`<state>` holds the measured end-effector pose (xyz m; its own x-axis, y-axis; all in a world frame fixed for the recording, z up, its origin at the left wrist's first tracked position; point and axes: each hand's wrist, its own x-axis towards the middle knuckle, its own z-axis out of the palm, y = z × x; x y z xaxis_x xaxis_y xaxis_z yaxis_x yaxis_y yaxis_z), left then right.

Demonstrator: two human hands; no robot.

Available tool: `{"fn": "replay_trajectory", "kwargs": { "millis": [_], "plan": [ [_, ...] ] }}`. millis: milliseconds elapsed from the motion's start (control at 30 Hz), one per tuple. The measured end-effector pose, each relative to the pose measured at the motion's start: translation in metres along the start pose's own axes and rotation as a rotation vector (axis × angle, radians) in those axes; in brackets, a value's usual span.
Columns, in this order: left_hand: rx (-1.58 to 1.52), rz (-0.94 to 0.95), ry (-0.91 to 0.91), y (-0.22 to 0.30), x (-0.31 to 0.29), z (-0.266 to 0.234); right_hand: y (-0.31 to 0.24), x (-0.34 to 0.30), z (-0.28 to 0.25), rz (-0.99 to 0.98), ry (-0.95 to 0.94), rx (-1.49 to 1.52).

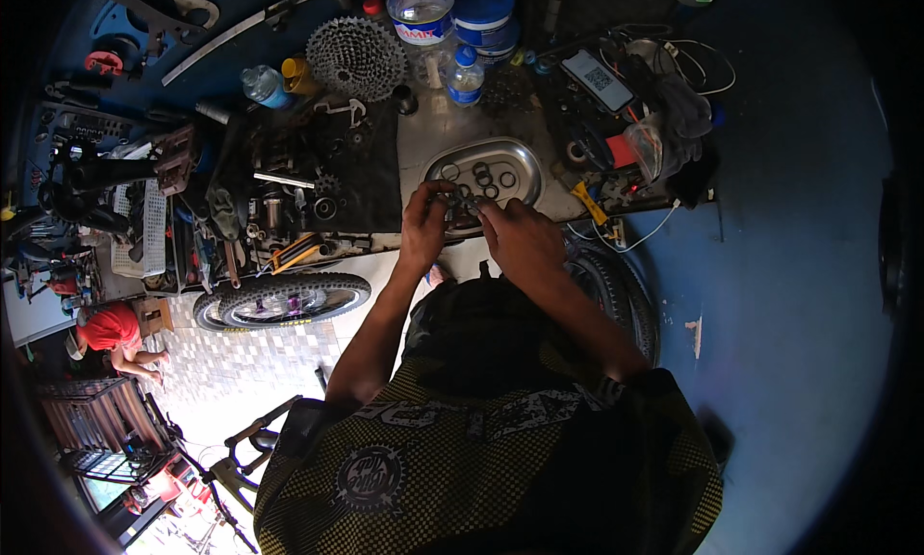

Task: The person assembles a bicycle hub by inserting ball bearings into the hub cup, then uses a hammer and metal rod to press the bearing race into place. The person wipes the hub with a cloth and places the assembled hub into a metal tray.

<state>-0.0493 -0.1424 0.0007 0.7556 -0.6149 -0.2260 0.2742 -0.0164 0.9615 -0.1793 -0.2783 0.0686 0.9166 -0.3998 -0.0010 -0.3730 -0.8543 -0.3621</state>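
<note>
Both of my hands are raised over the near edge of an oval metal tray (pixel 532 156) on the workbench. My left hand (pixel 423 220) is closed, its thumb and fingertips pinching a small metal part (pixel 460 205). From the other side my right hand (pixel 521 233) also has its fingers closed on that part. Its exact kind is too small and dim to make out. Several dark rings (pixel 483 176) lie loose in the tray, with a single ring (pixel 507 180) at the right. My hands hide the tray's near left side.
Behind the tray stand a small water bottle (pixel 465 77), a blue tub (pixel 484 16) and a large cassette (pixel 356 58). A phone (pixel 597 81) and a yellow tool (pixel 589 202) lie right. Tools crowd the left; bicycle wheels (pixel 289 301) stand below the bench. A person in red (pixel 111 326) crouches far left.
</note>
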Motion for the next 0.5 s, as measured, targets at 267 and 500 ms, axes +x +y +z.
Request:
{"fn": "replay_trajectory", "kwargs": {
  "millis": [267,500],
  "plan": [
    [0.303,0.018,-0.016,-0.008,0.008,0.0,0.018,0.007,0.013,0.077,0.004,0.049],
    [0.302,-0.033,-0.011,0.002,0.011,-0.006,0.042,0.014,0.024,0.151,0.025,0.066]
  ]
}}
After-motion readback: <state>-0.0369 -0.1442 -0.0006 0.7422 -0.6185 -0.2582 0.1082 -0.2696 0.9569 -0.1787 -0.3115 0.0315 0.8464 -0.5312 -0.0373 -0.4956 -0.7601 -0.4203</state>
